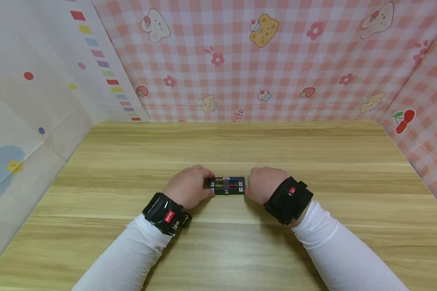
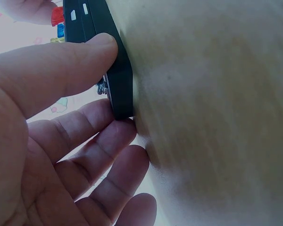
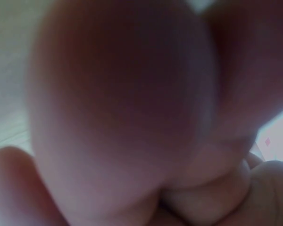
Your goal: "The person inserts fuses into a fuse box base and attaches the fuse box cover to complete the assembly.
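A small black fuse block (image 1: 226, 186) lies on the wooden table, bearing colored blade fuses and metal screw terminals. My left hand (image 1: 189, 186) pinches its left end, thumb on the near long side and fingers at the far side and end. In the left wrist view, the thumb presses the black side of the block (image 2: 120, 89), with a spring-like metal part by the fingers. At the block's right end is my right hand (image 1: 267, 184), fingers curled. The right wrist view shows only blurred, bent fingers of that hand (image 3: 122, 103); whether they hold anything is hidden.
The wooden table (image 1: 218, 250) spreads around both hands. A pink checked cloth (image 1: 225, 81) hangs behind its far edge and continues on the right. Pale printed cloth (image 1: 32, 105) stands on the left. Both wrists wear black straps.
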The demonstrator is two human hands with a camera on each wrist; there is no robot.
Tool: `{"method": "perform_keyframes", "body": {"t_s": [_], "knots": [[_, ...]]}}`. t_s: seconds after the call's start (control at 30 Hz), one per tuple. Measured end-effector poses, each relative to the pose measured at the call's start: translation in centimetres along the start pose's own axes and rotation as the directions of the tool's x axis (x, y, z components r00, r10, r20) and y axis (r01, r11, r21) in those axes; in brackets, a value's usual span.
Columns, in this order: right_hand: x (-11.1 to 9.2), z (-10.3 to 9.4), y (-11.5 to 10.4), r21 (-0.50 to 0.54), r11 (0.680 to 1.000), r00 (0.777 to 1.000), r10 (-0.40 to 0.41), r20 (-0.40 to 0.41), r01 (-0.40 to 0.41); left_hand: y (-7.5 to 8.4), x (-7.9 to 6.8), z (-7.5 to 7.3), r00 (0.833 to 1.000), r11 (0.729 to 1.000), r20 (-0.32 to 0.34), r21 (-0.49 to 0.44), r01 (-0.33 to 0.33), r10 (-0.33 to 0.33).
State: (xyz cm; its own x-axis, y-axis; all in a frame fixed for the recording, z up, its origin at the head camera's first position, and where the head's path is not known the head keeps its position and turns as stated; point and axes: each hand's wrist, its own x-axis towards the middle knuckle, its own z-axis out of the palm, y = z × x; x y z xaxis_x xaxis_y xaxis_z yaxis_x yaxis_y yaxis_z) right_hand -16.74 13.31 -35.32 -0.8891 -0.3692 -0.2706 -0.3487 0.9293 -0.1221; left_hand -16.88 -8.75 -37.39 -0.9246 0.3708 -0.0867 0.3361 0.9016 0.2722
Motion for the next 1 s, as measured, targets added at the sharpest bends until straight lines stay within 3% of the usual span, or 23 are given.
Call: {"method": "perform_keyframes", "body": {"t_s": [1.0], "knots": [[-0.02, 0.03, -0.03, 0.015, 1.0, 1.0, 0.011, -0.013, -0.011, 0.12, -0.04, -0.12, 1.0, 1.0, 0.0, -0.014, 0.004, -0.004]]}}
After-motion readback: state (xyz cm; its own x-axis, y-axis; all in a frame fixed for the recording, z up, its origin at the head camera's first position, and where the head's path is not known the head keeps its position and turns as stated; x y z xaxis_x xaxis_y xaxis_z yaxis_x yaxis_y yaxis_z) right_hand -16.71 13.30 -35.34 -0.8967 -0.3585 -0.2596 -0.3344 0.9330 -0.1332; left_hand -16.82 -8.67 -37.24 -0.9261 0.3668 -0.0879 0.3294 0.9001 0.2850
